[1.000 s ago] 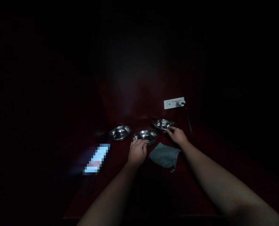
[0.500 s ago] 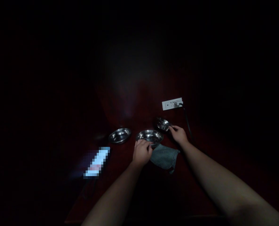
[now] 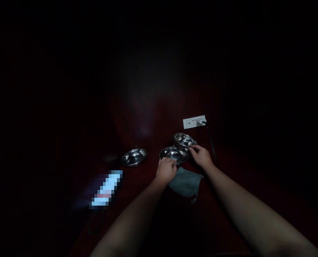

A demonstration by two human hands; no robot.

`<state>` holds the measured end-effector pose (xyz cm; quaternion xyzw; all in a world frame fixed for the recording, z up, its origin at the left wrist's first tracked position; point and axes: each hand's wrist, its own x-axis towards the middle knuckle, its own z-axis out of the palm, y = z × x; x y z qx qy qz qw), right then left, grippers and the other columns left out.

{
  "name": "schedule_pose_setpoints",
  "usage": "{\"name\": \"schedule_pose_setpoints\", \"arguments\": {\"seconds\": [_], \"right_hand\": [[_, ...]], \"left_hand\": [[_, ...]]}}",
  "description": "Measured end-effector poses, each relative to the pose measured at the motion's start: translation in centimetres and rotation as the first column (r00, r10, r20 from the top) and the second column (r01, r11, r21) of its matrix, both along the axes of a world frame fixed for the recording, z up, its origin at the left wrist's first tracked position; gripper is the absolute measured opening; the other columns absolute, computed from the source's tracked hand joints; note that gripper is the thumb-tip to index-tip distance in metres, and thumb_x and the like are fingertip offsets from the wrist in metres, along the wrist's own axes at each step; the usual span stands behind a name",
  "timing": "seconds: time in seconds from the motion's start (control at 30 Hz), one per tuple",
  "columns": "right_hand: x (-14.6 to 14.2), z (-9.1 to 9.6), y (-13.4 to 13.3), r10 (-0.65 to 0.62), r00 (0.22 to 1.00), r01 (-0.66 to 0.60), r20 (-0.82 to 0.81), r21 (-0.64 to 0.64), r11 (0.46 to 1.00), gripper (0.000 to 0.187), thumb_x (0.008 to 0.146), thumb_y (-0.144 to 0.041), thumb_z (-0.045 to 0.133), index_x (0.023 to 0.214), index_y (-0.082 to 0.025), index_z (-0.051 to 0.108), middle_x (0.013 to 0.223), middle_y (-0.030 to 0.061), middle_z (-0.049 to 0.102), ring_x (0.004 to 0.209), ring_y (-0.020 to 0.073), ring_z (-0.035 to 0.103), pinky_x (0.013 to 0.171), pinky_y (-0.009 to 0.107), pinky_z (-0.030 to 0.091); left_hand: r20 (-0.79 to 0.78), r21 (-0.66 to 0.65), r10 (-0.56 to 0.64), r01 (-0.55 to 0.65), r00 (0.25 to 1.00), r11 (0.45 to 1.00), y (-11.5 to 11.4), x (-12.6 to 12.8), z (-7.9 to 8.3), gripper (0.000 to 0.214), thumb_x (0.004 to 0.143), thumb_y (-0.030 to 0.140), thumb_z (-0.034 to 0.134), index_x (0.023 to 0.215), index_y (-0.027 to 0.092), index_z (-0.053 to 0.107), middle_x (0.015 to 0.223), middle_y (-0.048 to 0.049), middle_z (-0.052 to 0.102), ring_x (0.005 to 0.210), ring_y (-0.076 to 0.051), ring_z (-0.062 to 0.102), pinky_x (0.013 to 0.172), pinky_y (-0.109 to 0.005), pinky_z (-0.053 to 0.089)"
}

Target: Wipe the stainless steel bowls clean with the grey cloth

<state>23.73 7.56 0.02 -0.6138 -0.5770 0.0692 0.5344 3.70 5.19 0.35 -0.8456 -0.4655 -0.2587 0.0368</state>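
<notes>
The scene is very dark. My left hand (image 3: 165, 170) grips the near rim of a shallow steel bowl (image 3: 173, 153). My right hand (image 3: 201, 156) grips the rim of a second steel bowl (image 3: 183, 139), which sits just behind and partly above the first one; their rims overlap. A third steel bowl (image 3: 134, 157) rests alone on the dark red table to the left. A grey cloth (image 3: 185, 182) lies flat just below both hands.
A white power strip (image 3: 193, 122) with a plug and a dark cable lies behind the bowls. A bright, blurred-out rectangle (image 3: 105, 189) lies at the left of the dark red table (image 3: 153, 117). Everything around is black.
My left hand has carried its bowl to the right and my right hand has brought its bowl to the left, so the two bowls now meet. The third bowl has stayed put.
</notes>
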Motion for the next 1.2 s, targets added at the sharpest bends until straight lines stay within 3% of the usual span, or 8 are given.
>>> {"name": "schedule_pose_setpoints", "arguments": {"seconds": [0.43, 0.83, 1.0, 1.2], "right_hand": [[-0.7, 1.0, -0.9, -0.041, 0.956, 0.067, 0.291, -0.081, 0.994, 0.037, 0.085, -0.041, 0.050, 0.108, -0.018, 0.067, 0.101, 0.0110, 0.072, 0.093, 0.0248, 0.068, 0.082, 0.032, 0.049], [-1.8, 1.3, -1.1, -0.028, 0.872, 0.125, 0.489, -0.167, 0.978, 0.041, 0.088, -0.046, 0.044, 0.110, -0.019, 0.066, 0.102, 0.0124, 0.072, 0.094, 0.0261, 0.067, 0.082, 0.034, 0.048], [-2.1, 1.4, -1.3, -0.009, 0.849, 0.128, 0.529, -0.189, 0.974, 0.042, 0.087, -0.046, 0.045, 0.111, -0.019, 0.066, 0.101, 0.0131, 0.071, 0.094, 0.0271, 0.066, 0.081, 0.034, 0.048], [-2.0, 1.1, -1.2, 0.005, 0.840, 0.124, 0.543, -0.200, 0.972, 0.043, 0.087, -0.048, 0.047, 0.113, -0.020, 0.066, 0.103, 0.0116, 0.070, 0.096, 0.0249, 0.065, 0.083, 0.032, 0.048]], "left_hand": [[0.045, 0.012, -0.082, 0.082, 0.996, 0.997, 2.7, 2.9, -0.7, 0.022, 0.083, 0.021, 0.050, 0.093, 0.022, 0.069, 0.097, -0.0054, 0.068, 0.095, -0.022, 0.053, 0.091, -0.038, 0.040], [0.237, 0.006, -0.138, 0.141, 0.962, 0.990, 2.8, 2.4, -1.8, 0.020, 0.082, 0.016, 0.051, 0.095, 0.020, 0.067, 0.101, -0.0035, 0.067, 0.100, -0.019, 0.054, 0.092, -0.031, 0.043], [0.367, 0.053, -0.103, 0.089, 0.924, 0.995, 2.4, 1.5, -1.5, 0.015, 0.077, 0.015, 0.057, 0.089, 0.020, 0.066, 0.097, -0.0041, 0.066, 0.098, -0.020, 0.054, 0.091, -0.033, 0.043], [0.457, -0.018, 0.062, -0.061, 0.887, 0.998, 2.4, 1.2, -1.3, 0.021, 0.074, 0.017, 0.059, 0.095, 0.019, 0.058, 0.103, -0.0067, 0.059, 0.100, -0.020, 0.054, 0.090, -0.033, 0.044]]}}
